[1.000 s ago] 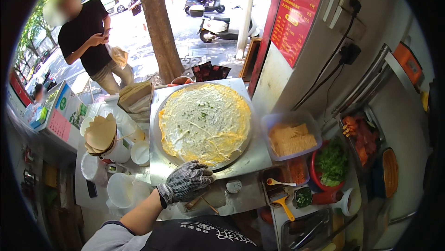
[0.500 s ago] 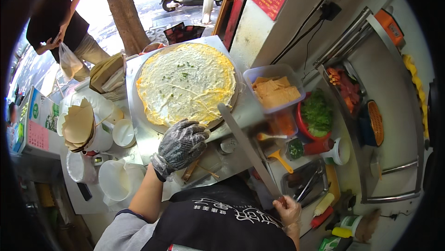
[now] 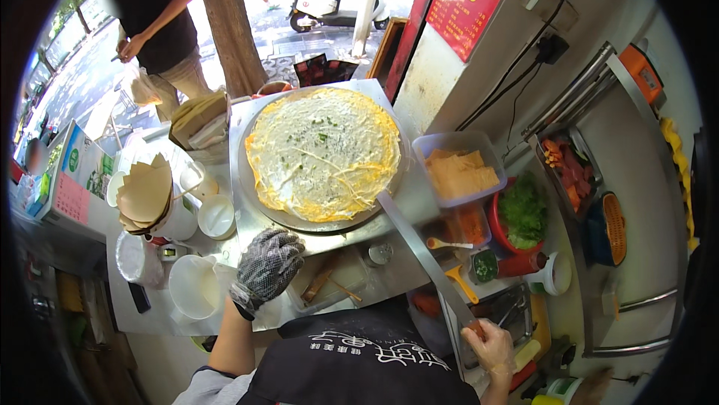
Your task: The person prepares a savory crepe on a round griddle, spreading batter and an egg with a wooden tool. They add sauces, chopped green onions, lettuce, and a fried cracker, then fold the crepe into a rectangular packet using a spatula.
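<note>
A round egg crepe (image 3: 322,150) with green flecks lies on the griddle (image 3: 255,188). My left hand (image 3: 267,269), in a dark patterned glove with clear plastic, is below the griddle's lower-left edge, fingers curled; whatever may be under them is hidden. Low on the right, my right hand (image 3: 488,349), in a clear glove, grips a long metal spatula (image 3: 419,254), whose tip reaches the crepe's lower-right edge.
Paper cones (image 3: 146,195) and jugs (image 3: 193,289) are left. Right are a tub of crisp sheets (image 3: 457,169), lettuce (image 3: 520,210), a shaker (image 3: 378,254), sauces and a meat tray (image 3: 573,173). A person in black (image 3: 161,23) stands outside.
My right hand came into view with the spatula half a second ago. My left hand has since drawn back from the crepe's lower edge. The view has shifted, showing more of the right side.
</note>
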`<state>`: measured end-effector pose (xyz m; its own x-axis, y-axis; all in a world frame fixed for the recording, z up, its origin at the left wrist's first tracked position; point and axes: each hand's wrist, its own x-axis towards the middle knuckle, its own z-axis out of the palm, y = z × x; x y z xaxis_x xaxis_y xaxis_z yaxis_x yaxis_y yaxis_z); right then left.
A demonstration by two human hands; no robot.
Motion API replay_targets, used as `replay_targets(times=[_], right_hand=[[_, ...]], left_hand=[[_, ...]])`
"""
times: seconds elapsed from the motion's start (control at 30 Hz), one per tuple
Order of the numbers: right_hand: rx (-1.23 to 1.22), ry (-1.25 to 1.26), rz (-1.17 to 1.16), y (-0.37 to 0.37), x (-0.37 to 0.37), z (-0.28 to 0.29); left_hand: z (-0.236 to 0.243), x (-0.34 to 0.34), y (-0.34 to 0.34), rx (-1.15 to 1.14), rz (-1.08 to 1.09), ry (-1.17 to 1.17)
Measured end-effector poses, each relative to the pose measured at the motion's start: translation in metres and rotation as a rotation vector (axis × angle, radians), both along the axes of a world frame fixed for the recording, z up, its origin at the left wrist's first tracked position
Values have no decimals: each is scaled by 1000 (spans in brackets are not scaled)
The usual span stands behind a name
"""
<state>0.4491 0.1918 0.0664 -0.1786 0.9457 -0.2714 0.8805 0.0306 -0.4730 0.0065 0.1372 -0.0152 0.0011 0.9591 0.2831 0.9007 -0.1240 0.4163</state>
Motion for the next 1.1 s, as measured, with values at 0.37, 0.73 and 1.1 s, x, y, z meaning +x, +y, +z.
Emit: replay_targets(times=[0.37,0.73,1.1], right_hand=[[-567,952,109,121,-138,-130],[-707,1243,98,143,-184,-147],[-587,1204,242,150,-179,-65]], left_hand=[[33,27,73,5,-190,-49],[-27,31,291,-200,433,-24],[-9,22,326,124,485,-90]])
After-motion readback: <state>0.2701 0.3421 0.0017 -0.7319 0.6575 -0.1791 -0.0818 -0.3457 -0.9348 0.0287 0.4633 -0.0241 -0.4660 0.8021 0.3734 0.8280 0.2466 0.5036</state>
